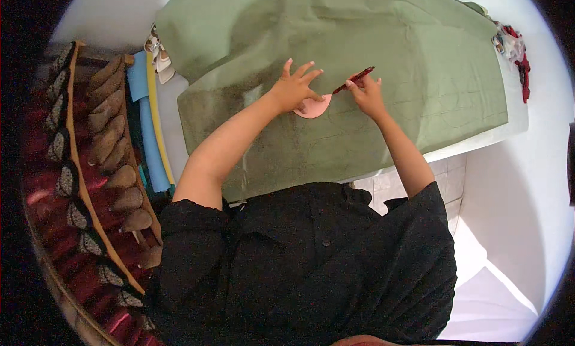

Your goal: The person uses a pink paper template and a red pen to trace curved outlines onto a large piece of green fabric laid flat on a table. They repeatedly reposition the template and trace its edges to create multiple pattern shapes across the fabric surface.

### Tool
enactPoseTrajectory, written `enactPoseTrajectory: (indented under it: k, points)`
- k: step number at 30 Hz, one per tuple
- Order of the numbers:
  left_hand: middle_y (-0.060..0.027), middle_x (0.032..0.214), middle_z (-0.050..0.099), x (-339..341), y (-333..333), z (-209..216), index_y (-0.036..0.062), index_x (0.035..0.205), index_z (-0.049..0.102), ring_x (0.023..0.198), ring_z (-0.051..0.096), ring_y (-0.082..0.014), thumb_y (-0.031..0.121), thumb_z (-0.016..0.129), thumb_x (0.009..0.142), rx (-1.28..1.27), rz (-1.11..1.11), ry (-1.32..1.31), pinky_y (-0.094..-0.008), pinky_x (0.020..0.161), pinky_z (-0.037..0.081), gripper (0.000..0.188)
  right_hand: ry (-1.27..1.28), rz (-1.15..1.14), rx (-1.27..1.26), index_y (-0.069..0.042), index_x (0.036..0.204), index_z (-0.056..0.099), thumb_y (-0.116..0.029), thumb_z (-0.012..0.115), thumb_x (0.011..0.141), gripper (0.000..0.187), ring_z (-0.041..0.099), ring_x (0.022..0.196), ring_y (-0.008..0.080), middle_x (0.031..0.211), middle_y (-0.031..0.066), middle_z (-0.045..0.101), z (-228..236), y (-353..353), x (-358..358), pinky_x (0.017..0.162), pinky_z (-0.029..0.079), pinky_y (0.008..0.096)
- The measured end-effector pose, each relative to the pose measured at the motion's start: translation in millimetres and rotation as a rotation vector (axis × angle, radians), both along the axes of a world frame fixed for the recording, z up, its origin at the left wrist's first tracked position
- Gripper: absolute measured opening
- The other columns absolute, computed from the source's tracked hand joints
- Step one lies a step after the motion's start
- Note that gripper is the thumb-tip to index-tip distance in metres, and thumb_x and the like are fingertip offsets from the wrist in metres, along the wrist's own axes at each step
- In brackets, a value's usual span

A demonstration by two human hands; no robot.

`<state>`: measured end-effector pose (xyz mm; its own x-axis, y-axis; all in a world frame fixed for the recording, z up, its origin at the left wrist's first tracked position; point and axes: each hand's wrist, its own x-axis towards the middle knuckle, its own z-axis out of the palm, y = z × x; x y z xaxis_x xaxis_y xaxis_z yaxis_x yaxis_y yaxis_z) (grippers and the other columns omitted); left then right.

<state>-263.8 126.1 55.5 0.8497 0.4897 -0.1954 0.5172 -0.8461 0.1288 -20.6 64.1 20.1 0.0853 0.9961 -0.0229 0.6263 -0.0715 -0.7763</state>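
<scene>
A large sheet of olive-green material is spread over the table before me. On it lies a small pink rounded piece, flat like a pattern template. My left hand rests on this piece with its fingers spread, the thumb pressing near the upper edge and part of the piece hidden beneath the hand. My right hand grips a dark red pen, slanted so that its tip meets the sheet close by the pink piece's right edge. Faint curved lines show on the sheet to the right.
Along the left stands a wooden rack holding several brown shoe lasts, with dark patterned shoe pieces beside it. Blue rolled material lies between rack and table. A bundle of red and clear plastic sits at the far right.
</scene>
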Motion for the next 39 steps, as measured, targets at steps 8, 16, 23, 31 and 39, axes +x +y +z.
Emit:
enactPoseTrajectory:
  k: [8,16,23,31,39]
  points:
    - [0.0022,0.149,0.03,-2,-1,-6,0.0561,0.112,0.059,0.141,0.017,-0.0265,0.044,0.081,0.055,0.06,-0.019,-0.016,-0.0673,0.104,0.01,0.062,0.031,0.018,-0.021,-0.013,0.101,0.061,-0.034,0.062,0.089,0.025,0.066,0.093,0.0191,0.089,0.0,0.071,-3,2,6,0.105,-0.001,0.0666]
    - [0.0013,0.149,0.03,-8,-3,-7,0.0543,0.111,0.061,0.141,0.017,-0.028,0.041,0.082,0.054,0.08,-0.029,-0.015,-0.0696,0.102,0.012,0.062,0.199,-0.095,0.101,-0.013,0.101,0.062,-0.035,0.061,0.09,0.025,0.066,0.094,0.0195,0.092,0.0012,0.071,3,-18,-1,0.108,0.003,0.0618]
    - [-0.0051,0.146,0.034,8,16,2,0.052,0.115,0.06,0.141,0.018,-0.0298,0.041,0.078,0.065,0.042,-0.111,0.08,-0.0673,0.106,0.009,0.054,0.063,-0.175,0.162,-0.012,0.098,0.065,-0.031,0.061,0.091,0.021,0.065,0.094,0.0181,0.091,0.0014,0.069,125,-89,25,0.108,0.007,0.0595]
    - [-0.0095,0.149,0.031,-17,21,-10,0.0432,0.131,0.049,0.141,0.017,-0.0344,0.039,0.068,0.078,0.253,-0.212,0.246,-0.067,0.107,0.003,0.056,-0.538,-0.581,0.764,-0.002,0.094,0.064,-0.022,0.061,0.091,0.021,0.066,0.082,0.0183,0.086,0.0109,0.068,420,-214,120,0.081,0.048,0.0344]
    - [-0.0094,0.149,0.032,12,0,-55,0.0242,0.113,0.066,0.141,0.02,-0.0322,0.037,0.074,0.073,0.534,-0.137,-0.027,-0.0613,0.11,0.006,0.042,0.168,-0.345,0.853,-0.007,0.092,0.058,-0.019,0.056,0.091,0.012,0.059,0.08,0.0146,0.083,0.004,0.062,225,3,43,0.076,0.046,0.0307]
